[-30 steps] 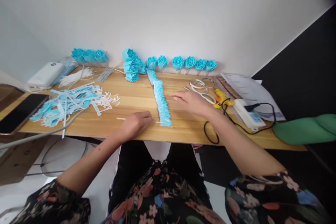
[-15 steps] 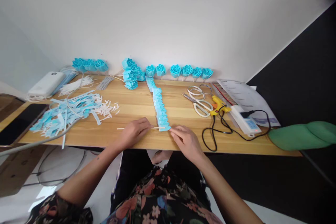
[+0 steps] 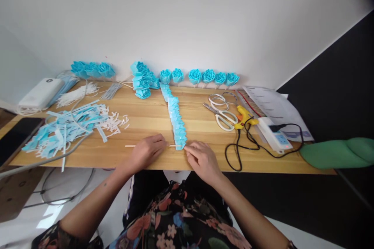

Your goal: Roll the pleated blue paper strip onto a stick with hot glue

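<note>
Gently, the left hand [image 3: 149, 151] curls closed over a thin, straight, pale stick [image 3: 130, 146], whose far tip lies across the near end of the strip [image 3: 176, 118], just right of that hand. The right hand [image 3: 202, 160] is half curled, fingertips at the strip's near corner; whether they pinch it, I cannot tell. Pleated and blue, the strip runs away from both hands over the grained wooden surface [image 3: 146, 113]. Beyond the right hand lie scissors [image 3: 216, 112] with rounded white handles.
</note>
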Demonstrator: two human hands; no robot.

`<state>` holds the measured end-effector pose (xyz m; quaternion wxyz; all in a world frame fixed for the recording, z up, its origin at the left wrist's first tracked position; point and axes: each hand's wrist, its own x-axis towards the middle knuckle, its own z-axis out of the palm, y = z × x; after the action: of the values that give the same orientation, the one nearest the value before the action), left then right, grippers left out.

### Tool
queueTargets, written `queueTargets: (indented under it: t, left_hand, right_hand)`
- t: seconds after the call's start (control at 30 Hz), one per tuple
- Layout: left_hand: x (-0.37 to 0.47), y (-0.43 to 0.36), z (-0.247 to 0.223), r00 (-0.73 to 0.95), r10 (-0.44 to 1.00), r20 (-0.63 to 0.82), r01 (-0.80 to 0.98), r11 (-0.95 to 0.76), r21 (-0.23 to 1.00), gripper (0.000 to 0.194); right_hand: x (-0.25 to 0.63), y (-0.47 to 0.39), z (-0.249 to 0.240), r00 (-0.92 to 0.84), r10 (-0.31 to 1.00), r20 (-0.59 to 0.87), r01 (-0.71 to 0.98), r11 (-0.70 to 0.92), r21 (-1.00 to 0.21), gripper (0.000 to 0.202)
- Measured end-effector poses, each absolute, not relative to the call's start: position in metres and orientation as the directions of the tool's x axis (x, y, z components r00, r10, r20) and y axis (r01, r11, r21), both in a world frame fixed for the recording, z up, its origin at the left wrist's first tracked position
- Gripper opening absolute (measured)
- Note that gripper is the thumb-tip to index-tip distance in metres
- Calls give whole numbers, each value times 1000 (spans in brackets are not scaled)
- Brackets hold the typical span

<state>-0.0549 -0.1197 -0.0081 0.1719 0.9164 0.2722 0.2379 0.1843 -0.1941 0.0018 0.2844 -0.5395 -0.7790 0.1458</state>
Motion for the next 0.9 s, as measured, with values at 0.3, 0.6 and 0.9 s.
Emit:
queueTargets:
  t: [0.3,0.6,0.9]
  left_hand:
    - [-62,-120,-18,729,598,332,467,-790,397,24]
    - [-61,-118,-16,711,585,390,414,-797,440,23]
    - [-60,-118,-17,691,593,413,408,-792,454,23]
  right_hand:
    - [208,-222,4,172,900,401,573,240,-783,25]
    - [266,-231,22,148,869,472,799,176,-575,28]
    - [330,-185,31,377,899,222,925,-352,-145,33]
